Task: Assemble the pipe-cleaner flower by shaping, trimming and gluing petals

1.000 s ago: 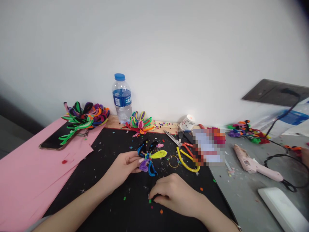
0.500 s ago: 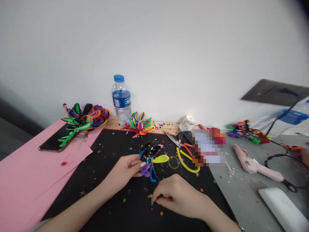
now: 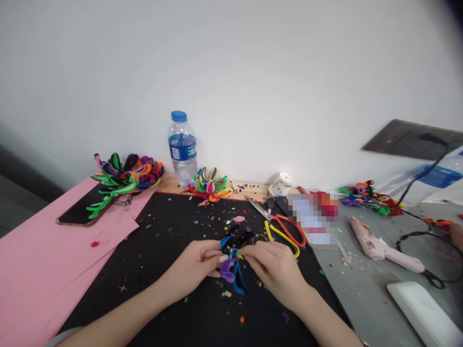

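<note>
My left hand (image 3: 197, 265) is closed around the left side of a pipe-cleaner flower (image 3: 227, 271), holding it just above the black board (image 3: 152, 284). Its fuzzy loops are blue, black and purple, and small coloured bits cluster at its centre. From the right, my right hand (image 3: 277, 270) reaches in with thumb and forefinger pinched at that centre. Whatever sits between those fingertips is hidden. Only a small yellow-green tip shows there; the rest of the yellow loop is covered by my right hand.
Behind stand a water bottle (image 3: 183, 152), a pipe-cleaner bundle (image 3: 210, 184) and a paper cup (image 3: 280, 185). Scissors (image 3: 265, 210) and yellow-handled pliers (image 3: 285, 239) lie right. A phone (image 3: 81, 207) rests on pink paper (image 3: 47, 260). Far right are a glue gun (image 3: 383, 250) and another person's hand (image 3: 456, 234).
My right hand has risen from the board to the flower's centre, its fingers now touching it. My left hand has shifted slightly right with the flower, and the yellow loop is now mostly covered.
</note>
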`<move>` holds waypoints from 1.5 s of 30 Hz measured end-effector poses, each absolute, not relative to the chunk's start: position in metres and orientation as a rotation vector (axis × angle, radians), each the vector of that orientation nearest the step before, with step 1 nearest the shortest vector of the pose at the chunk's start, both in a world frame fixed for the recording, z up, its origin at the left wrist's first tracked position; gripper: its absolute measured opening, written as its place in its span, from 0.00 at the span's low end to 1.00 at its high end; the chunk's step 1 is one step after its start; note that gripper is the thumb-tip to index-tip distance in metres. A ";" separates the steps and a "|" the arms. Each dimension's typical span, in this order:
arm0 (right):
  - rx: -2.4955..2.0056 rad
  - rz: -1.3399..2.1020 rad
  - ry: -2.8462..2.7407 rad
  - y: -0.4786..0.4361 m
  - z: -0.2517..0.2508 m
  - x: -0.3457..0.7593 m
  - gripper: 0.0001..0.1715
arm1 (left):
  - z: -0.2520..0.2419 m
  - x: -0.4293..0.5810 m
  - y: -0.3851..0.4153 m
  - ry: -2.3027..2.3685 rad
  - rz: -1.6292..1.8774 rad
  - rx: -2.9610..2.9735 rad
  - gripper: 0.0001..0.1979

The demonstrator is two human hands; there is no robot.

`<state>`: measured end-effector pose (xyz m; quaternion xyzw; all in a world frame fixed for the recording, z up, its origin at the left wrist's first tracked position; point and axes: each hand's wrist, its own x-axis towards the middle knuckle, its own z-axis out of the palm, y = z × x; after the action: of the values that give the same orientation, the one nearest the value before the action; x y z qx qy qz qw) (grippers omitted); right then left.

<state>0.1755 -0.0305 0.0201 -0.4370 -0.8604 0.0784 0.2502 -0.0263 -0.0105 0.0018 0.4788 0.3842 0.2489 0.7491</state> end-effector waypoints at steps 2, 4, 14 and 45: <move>-1.184 0.174 -2.399 -0.030 0.020 0.174 0.10 | 0.003 -0.026 -0.010 0.836 0.551 1.040 0.12; -1.182 0.140 -2.432 -0.030 0.020 0.173 0.10 | 0.002 -0.026 -0.010 0.830 0.555 1.033 0.10; -1.184 0.046 -2.530 -0.029 0.020 0.171 0.12 | -0.003 -0.026 -0.009 0.819 0.564 1.026 0.10; -1.220 0.132 -2.643 -0.030 0.025 0.172 0.13 | -0.002 -0.026 -0.009 0.824 0.577 1.017 0.08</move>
<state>0.1724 -0.0303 0.0254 -0.4161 -0.9011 0.0450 0.1135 -0.0261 -0.0093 -0.0023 0.4662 0.3779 0.2647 0.7549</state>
